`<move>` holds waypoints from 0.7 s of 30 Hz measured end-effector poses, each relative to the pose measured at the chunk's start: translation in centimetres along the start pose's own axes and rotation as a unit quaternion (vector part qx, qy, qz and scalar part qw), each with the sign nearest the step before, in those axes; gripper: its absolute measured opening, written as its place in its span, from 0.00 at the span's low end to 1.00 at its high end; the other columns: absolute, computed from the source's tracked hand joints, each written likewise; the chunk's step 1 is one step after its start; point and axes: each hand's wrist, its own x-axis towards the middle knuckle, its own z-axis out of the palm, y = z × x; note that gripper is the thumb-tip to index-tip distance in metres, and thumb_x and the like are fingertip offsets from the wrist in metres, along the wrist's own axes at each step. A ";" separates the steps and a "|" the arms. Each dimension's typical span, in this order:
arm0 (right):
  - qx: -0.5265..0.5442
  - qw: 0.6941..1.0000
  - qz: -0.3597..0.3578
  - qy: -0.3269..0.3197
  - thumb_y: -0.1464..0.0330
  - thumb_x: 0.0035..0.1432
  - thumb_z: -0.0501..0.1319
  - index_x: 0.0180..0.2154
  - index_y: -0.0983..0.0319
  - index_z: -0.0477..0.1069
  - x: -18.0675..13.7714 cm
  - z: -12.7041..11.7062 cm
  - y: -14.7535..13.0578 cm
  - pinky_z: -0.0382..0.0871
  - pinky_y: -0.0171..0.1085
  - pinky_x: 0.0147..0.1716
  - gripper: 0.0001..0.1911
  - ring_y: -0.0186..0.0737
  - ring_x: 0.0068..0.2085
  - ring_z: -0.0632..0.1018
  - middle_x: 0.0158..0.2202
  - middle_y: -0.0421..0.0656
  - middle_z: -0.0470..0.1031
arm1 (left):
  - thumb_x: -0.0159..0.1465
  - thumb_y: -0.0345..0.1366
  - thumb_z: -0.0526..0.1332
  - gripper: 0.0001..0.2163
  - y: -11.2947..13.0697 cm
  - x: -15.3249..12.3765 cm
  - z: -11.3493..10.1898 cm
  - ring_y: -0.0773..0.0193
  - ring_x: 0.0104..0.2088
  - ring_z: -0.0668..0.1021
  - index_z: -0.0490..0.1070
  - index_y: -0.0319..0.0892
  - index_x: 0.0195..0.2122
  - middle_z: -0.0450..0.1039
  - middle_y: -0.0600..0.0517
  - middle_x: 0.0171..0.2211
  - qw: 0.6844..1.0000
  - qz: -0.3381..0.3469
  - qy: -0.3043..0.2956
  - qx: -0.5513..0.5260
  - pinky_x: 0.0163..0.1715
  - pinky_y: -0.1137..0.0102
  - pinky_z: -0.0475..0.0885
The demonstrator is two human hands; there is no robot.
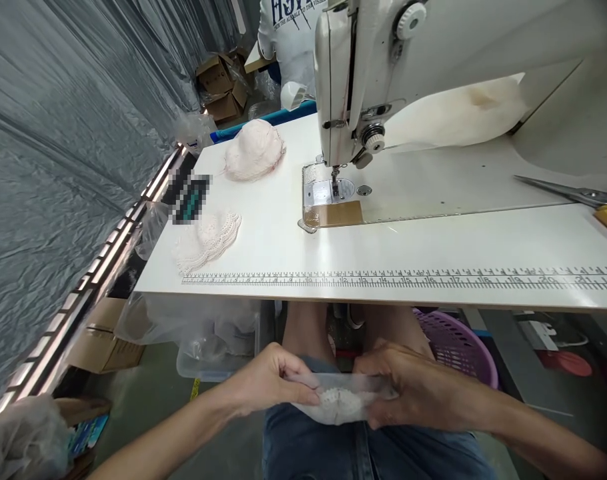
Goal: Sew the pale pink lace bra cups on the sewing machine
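Head view: lace bag (341,403) between both hands.

A pixelated patch (191,197) hides something on the desk (433,247); the scissors (568,192) and the person (288,33) behind are cut off.

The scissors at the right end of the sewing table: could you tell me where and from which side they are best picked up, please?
Probably grip the scissors at the handle end by the table's right edge, coming from the right: the closed blades taper leftward to a point, lying flat, and the handles are partly out of view.
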 end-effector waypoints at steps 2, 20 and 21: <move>0.020 1.000 0.009 -0.001 0.68 0.48 0.65 0.32 0.61 0.74 -0.1 -0.2 -0.2 0.60 0.32 0.29 0.06 0.40 0.34 0.71 0.31 0.40 0.69 | 0.47 0.36 0.71 0.07 0.0 -0.2 0.0 0.74 0.22 0.68 0.79 0.38 0.26 0.73 0.54 0.21 1.000 0.003 0.004 -0.005 0.26 0.77 0.65; 0.250 0.968 -0.029 -0.018 0.60 0.59 0.59 0.37 0.63 0.68 -0.1 0.6 1.3 0.59 0.31 0.29 0.12 0.32 0.30 0.66 0.28 0.36 0.64 | 0.46 0.41 0.72 0.12 -1.5 -1.9 -0.8 0.71 0.23 0.67 0.78 0.37 0.25 0.70 0.52 0.21 1.000 -0.009 0.013 -0.027 0.25 0.75 0.61; 0.250 0.968 -0.030 -0.020 0.59 0.60 0.58 0.36 0.63 0.69 -0.1 0.6 1.3 0.58 0.31 0.29 0.13 0.32 0.29 0.65 0.27 0.36 0.64 | 0.48 0.41 0.71 0.11 -1.4 -2.0 -0.8 0.69 0.25 0.68 0.77 0.37 0.25 0.71 0.51 0.23 0.999 0.005 -0.012 -0.033 0.27 0.74 0.62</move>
